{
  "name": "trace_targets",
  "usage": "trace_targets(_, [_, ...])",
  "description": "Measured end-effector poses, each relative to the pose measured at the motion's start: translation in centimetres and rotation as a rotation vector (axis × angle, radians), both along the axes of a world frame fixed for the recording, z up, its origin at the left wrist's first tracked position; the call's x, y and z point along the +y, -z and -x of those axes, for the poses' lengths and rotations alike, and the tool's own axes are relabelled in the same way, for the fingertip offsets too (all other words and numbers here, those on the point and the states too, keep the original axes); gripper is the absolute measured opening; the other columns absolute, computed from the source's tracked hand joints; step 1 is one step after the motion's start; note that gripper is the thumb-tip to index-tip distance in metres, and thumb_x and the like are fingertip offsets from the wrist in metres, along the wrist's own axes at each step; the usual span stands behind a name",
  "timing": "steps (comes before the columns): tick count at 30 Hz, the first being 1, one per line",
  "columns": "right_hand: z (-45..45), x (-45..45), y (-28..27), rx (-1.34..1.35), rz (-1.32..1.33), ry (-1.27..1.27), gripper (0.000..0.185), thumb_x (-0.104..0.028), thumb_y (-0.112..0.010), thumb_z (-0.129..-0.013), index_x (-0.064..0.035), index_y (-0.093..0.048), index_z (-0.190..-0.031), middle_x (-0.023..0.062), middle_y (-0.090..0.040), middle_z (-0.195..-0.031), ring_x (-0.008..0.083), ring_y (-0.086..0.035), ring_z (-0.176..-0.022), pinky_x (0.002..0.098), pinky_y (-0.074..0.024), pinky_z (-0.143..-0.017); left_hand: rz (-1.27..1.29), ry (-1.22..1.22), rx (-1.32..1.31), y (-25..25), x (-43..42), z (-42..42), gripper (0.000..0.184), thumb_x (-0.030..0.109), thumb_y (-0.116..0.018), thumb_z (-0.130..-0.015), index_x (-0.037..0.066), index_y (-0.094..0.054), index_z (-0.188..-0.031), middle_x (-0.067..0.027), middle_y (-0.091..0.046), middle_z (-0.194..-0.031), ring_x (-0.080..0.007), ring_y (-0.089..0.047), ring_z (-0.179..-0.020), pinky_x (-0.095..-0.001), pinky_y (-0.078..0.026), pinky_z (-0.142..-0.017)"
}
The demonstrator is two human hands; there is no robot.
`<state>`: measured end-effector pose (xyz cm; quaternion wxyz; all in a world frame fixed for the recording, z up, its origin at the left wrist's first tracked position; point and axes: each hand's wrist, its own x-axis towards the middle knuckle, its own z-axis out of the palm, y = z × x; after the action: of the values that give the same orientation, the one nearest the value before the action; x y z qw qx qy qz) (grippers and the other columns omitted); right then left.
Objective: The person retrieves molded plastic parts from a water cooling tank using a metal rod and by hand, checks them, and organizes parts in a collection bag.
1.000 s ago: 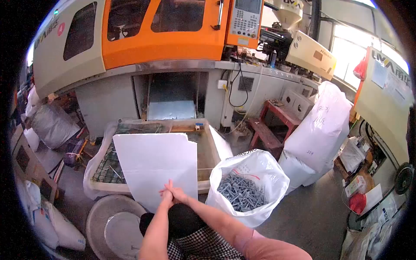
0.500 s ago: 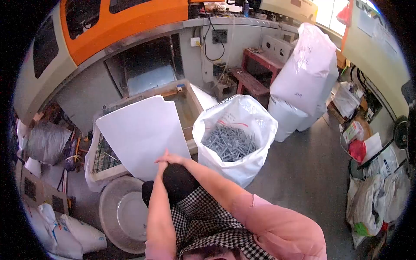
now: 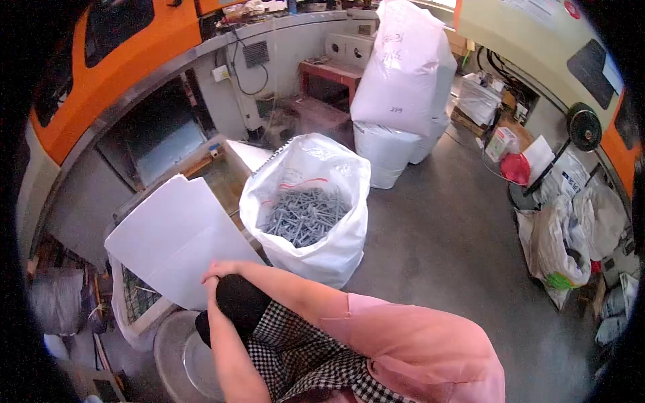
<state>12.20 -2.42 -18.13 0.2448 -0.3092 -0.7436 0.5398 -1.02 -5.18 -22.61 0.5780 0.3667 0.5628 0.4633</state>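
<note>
My left hand (image 3: 211,276) and my right hand (image 3: 222,268) are clasped together in front of my raised, black-clad knee (image 3: 240,299). The fingers look closed on each other, with no object between them. Just beyond them a large white sheet (image 3: 176,235) of board lies tilted across a box-like tub. To the right of the sheet stands an open white sack (image 3: 329,255), and grey-blue plastic pieces (image 3: 306,218) fill part of it. Neither hand touches the sack. Below the sheet, a round translucent basin (image 3: 171,349) is partly hidden by my left arm and leg.
Big filled sacks (image 3: 396,87) are stacked beyond the open one, beside a reddish step stool (image 3: 329,77). Orange and grey machines (image 3: 148,47) line the back. On the right are a black fan (image 3: 583,126), a red bowl (image 3: 515,168) and stuffed bags (image 3: 557,242).
The camera view has turned to the right, so the sacks and machines appear further left. My hands stay clasped at my knee, and the sheet and sack have not visibly moved.
</note>
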Motion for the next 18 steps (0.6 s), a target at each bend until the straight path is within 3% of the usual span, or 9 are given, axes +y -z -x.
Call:
trace_targets(6, [-0.02,0.16,0.46,0.123,0.239,0.01,0.039,-0.04,-0.046,-0.09,-0.0139,-0.065,-0.112,0.0054,-0.059,-0.12,0.0189,-0.051,-0.113,0.0298,-0.0322,-0.101,0.008,-0.01,-0.002,0.12,0.14,0.13,0.065,0.061,-0.038,-0.089,0.002,-0.054,-0.114,-0.0134,-0.057,-0.105,-0.0225,-0.052,-0.103,-0.0371,-0.041,-0.086])
trace_targets(10, [-0.46,-0.26,-0.05,0.13,0.143,0.017,0.041,-0.042,-0.047,-0.09,-0.0134,-0.065,-0.112,0.0052,-0.059,-0.119,0.0189,-0.051,-0.113,0.0298,-0.0325,-0.101,0.011,-0.009,-0.003,0.14,0.06,0.08,0.065,0.06,-0.038,-0.089,0.002,-0.054,-0.113,-0.0133,-0.057,-0.105,-0.0223,-0.052,-0.102,-0.0371,-0.041,-0.086])
trace_targets(12, [-0.41,0.0,-0.26,0.033,0.195,0.019,0.034,-0.036,-0.047,-0.089,-0.0171,-0.064,-0.112,0.0042,-0.055,-0.127,0.0244,-0.05,-0.113,0.0339,-0.0315,-0.102,0.01,-0.007,-0.005,0.13,0.07,-0.01,0.065,0.06,-0.038,-0.089,0.002,-0.054,-0.113,-0.0133,-0.057,-0.105,-0.0223,-0.052,-0.102,-0.037,-0.041,-0.086])
trace_targets(18, [-0.02,-0.1,0.13,0.121,0.338,0.025,0.032,-0.032,-0.048,-0.089,-0.0183,-0.065,-0.112,0.0047,-0.054,-0.127,0.0242,-0.051,-0.113,0.0352,-0.0334,-0.101,0.006,-0.015,-0.012,0.16,0.02,0.15,0.064,0.06,-0.038,-0.089,0.003,-0.054,-0.113,-0.0132,-0.057,-0.104,-0.0221,-0.052,-0.102,-0.0369,-0.041,-0.085])
